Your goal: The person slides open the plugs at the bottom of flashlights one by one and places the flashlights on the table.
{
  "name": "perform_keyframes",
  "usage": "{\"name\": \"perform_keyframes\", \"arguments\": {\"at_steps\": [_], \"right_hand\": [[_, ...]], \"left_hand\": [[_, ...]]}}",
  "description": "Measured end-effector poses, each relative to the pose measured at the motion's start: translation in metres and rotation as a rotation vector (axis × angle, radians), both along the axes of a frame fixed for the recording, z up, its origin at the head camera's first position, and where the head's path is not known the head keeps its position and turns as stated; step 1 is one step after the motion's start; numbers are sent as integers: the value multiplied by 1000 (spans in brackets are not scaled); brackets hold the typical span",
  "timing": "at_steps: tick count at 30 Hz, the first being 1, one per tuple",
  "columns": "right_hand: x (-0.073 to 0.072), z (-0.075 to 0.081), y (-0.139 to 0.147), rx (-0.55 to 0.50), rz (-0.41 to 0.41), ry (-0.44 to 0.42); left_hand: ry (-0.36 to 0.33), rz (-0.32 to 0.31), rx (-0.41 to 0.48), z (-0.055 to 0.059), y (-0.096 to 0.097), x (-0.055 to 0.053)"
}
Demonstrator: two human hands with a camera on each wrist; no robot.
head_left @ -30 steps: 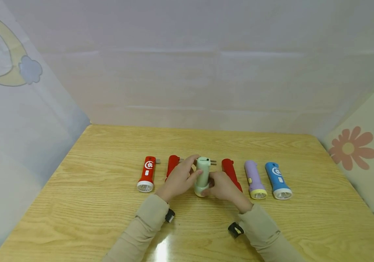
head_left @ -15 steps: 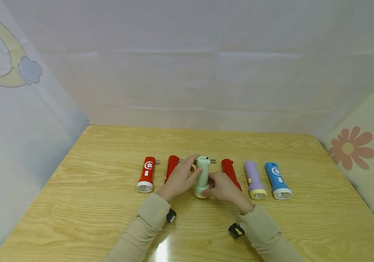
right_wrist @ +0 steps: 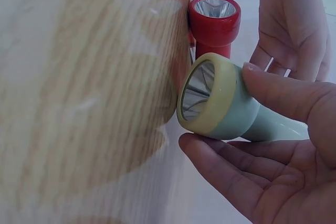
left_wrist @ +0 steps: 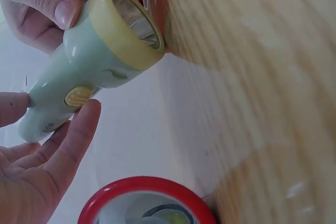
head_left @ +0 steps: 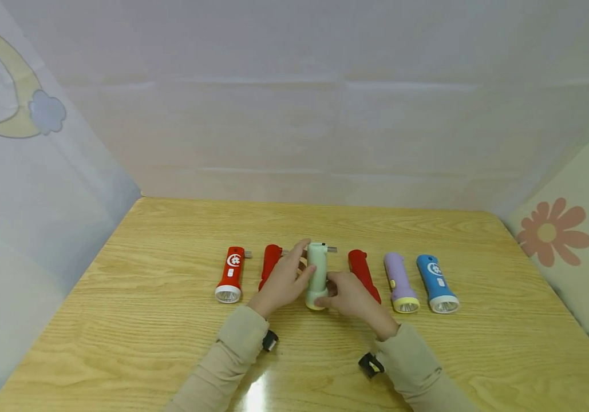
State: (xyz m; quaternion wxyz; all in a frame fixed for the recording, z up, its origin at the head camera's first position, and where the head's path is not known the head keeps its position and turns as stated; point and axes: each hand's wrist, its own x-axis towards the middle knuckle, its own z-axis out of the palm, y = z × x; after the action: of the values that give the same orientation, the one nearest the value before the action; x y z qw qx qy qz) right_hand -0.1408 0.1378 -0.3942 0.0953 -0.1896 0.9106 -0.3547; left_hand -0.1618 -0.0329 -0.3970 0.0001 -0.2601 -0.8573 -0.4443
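Observation:
A mint-green flashlight (head_left: 317, 277) with a yellow rim is held between both hands in the middle of the table. Metal plug prongs (head_left: 332, 249) stick out from its tail to the right. My left hand (head_left: 285, 280) grips the slim body, thumb on one side and fingers on the other; in the left wrist view a fingertip is right at the yellow switch (left_wrist: 79, 96). Around the wide head, my right hand (head_left: 348, 292) has its thumb and fingers, as the right wrist view shows. The yellow-rimmed lens (right_wrist: 199, 93) is tipped toward the wood, its edge close over the table.
On the wooden table (head_left: 145, 332), a red flashlight with a white rim (head_left: 230, 274) and an all-red one (head_left: 271, 263) lie left. To the right lie another red flashlight (head_left: 361, 272), a purple one (head_left: 399, 280) and a blue one (head_left: 435, 283). A cloth backdrop (head_left: 294, 143) stands behind.
The tail of the mint-green flashlight has shifted slightly up and left in the head view, prongs with it. Both hands keep hold, and the other flashlights stay put.

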Motion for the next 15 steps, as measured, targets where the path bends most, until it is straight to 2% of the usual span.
{"name": "perform_keyframes", "arguments": {"at_steps": [5,15], "right_hand": [[2,-1,-1,2,-12,21],[2,-2,-5,-30,-84,41]], "left_hand": [[-13,11,21,-2,1,0],[-89,33,74,-4,2,-1]]}}
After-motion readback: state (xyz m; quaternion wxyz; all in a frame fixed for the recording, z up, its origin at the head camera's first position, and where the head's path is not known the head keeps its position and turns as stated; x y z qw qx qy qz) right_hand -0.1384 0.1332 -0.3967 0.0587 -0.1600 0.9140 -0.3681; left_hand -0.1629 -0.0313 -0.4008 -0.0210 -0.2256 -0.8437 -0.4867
